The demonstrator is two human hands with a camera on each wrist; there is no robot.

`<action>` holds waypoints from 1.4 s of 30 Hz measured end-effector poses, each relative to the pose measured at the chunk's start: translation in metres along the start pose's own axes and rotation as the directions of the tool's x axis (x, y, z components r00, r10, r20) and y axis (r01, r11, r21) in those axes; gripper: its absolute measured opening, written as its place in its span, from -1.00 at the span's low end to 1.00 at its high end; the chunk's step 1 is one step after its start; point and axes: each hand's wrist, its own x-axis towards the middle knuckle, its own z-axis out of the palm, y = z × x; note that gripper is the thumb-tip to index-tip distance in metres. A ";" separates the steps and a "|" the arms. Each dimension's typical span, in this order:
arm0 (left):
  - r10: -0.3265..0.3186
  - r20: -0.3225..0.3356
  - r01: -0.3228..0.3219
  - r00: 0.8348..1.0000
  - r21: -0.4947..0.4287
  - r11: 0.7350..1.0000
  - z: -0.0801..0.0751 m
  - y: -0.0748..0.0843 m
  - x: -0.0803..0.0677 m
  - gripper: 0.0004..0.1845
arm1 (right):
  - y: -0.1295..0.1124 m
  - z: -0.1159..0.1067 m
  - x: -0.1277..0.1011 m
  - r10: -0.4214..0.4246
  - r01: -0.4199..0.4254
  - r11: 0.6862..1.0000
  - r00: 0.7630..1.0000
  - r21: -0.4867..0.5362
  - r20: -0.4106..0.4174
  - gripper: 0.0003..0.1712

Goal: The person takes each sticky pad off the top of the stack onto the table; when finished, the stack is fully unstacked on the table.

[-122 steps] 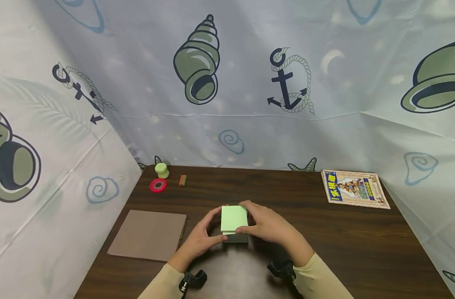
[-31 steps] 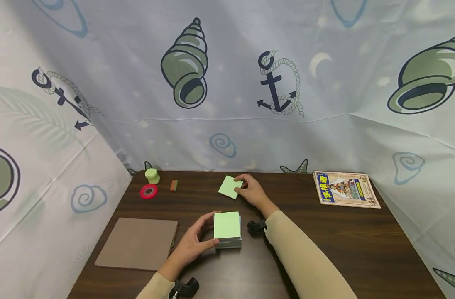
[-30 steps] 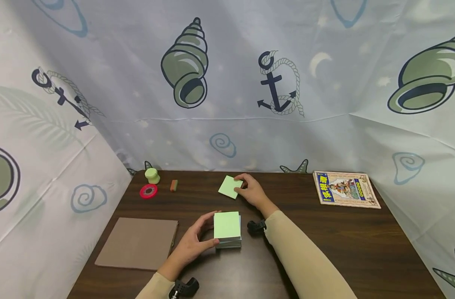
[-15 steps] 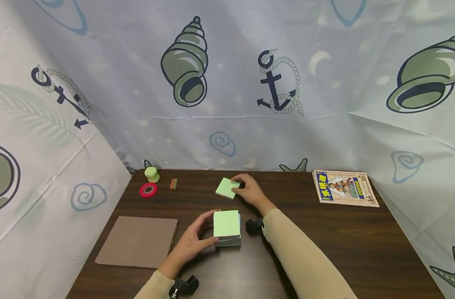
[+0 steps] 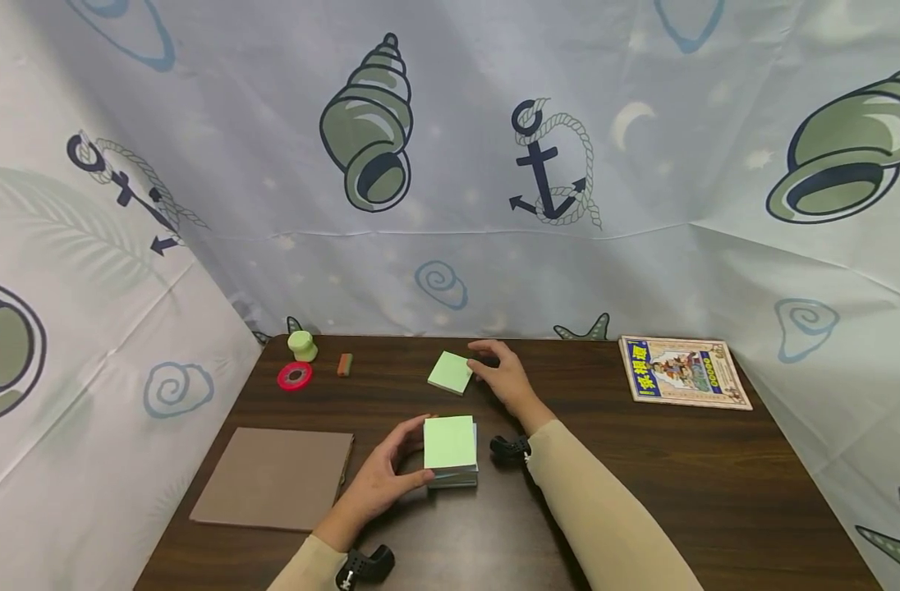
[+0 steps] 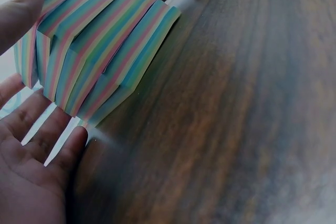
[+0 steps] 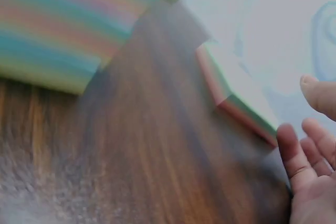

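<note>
Near the table's middle stands a tall stack of sticky notes (image 5: pixel 450 443), green on top. In the left wrist view its sides show striped colours, and the layers of the stack (image 6: pixel 100 40) sit unevenly. My left hand (image 5: pixel 382 474) holds this stack from the left, thumb at the front corner and fingers along the far side. Farther back lies a single sticky note pad (image 5: pixel 449 373), flat on the table, with a green top and a reddish side in the right wrist view. My right hand (image 5: pixel 507 379) is just right of that pad, thumb and fingers apart, pinching nothing.
A brown folder or notebook (image 5: pixel 274 478) lies at the left. A green round-topped object (image 5: pixel 302 346), a red ring-shaped object (image 5: pixel 295 376) and a small orange-green block (image 5: pixel 344 365) sit at the back left. An illustrated booklet (image 5: pixel 684 372) lies at the back right.
Both hands were on the stack at first. The right hand then carried a pad to the back, set it down and has let go of it. The left hand stays on the stack.
</note>
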 end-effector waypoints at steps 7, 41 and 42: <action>-0.069 0.001 0.069 0.998 0.006 0.998 0.002 0.000 0.001 0.01 | -0.010 -0.015 -0.019 0.028 -0.030 0.997 0.999 0.065 0.024 -0.46; -0.103 -0.007 0.103 0.995 0.052 0.993 0.001 0.006 -0.002 -0.03 | -0.108 -0.034 -0.108 -0.031 0.210 0.902 0.903 -0.377 0.429 -0.40; -0.102 -0.006 0.103 0.995 0.053 0.993 0.001 0.006 -0.002 -0.04 | -0.108 -0.034 -0.109 -0.026 0.210 0.900 0.901 -0.381 0.433 -0.39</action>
